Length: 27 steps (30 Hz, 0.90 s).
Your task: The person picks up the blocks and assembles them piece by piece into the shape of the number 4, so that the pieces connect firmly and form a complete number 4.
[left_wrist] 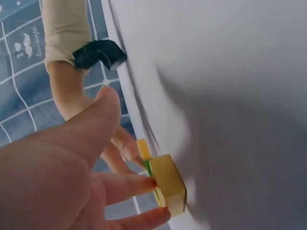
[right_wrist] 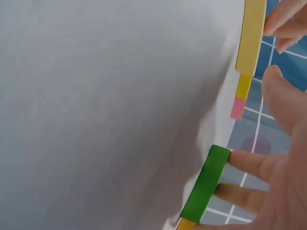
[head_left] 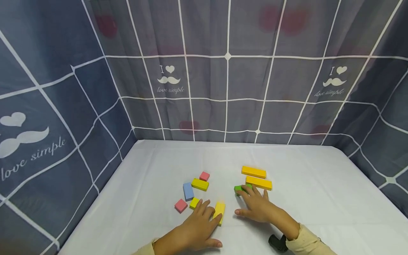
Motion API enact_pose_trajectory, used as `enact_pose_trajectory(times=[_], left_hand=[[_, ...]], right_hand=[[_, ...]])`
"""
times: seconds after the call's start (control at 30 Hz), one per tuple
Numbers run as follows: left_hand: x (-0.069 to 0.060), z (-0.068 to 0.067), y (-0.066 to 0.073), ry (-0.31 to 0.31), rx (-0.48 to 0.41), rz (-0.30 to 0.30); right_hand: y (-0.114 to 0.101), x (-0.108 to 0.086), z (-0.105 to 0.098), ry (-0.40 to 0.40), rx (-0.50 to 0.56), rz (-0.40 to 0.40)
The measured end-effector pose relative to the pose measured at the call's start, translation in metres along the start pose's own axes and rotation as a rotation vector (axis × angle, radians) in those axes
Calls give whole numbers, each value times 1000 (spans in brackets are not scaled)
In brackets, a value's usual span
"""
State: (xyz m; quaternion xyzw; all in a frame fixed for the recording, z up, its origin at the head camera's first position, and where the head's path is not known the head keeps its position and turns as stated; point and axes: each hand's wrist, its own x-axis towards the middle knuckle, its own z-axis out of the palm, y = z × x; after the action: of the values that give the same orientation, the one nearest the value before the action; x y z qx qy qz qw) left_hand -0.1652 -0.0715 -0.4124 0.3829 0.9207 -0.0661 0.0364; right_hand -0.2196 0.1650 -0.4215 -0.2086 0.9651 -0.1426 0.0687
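My left hand (head_left: 198, 226) lies over the near side of the table with its fingers spread. Its fingertips touch a pale yellow wooden block (head_left: 220, 209), which also shows in the left wrist view as a yellow block (left_wrist: 168, 179) against two fingers. Under the fingertips of my right hand (head_left: 257, 207) is a green block (head_left: 237, 188), partly covered in the head view. The right wrist view shows the green block (right_wrist: 206, 184) more fully, with straight fingers resting on its edge and the thumb apart from it.
Two orange-yellow blocks (head_left: 253, 172) lie beyond the right hand. Left of centre are a blue block (head_left: 188, 191), a yellow block (head_left: 200, 184), a small yellow block (head_left: 194, 202) and two pink blocks (head_left: 181, 205). A checked curtain (head_left: 204, 78) surrounds the white table (head_left: 153, 170).
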Motion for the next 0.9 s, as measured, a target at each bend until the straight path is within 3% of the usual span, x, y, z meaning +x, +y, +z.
enact_pose_trajectory(times=[0.23, 0.43, 0.6, 0.9], left_hand=[[-8, 7, 0, 46, -51, 48], [-8, 8, 0, -24, -120, 80], [-8, 9, 5, -43, -74, 101], [-15, 10, 12, -12, 39, 145]], right_hand=[[-4, -4, 6, -24, 22, -66], [-6, -4, 3, -51, 18, -124], [-9, -4, 3, -61, 59, -164], [-14, -6, 3, -96, 88, -229]])
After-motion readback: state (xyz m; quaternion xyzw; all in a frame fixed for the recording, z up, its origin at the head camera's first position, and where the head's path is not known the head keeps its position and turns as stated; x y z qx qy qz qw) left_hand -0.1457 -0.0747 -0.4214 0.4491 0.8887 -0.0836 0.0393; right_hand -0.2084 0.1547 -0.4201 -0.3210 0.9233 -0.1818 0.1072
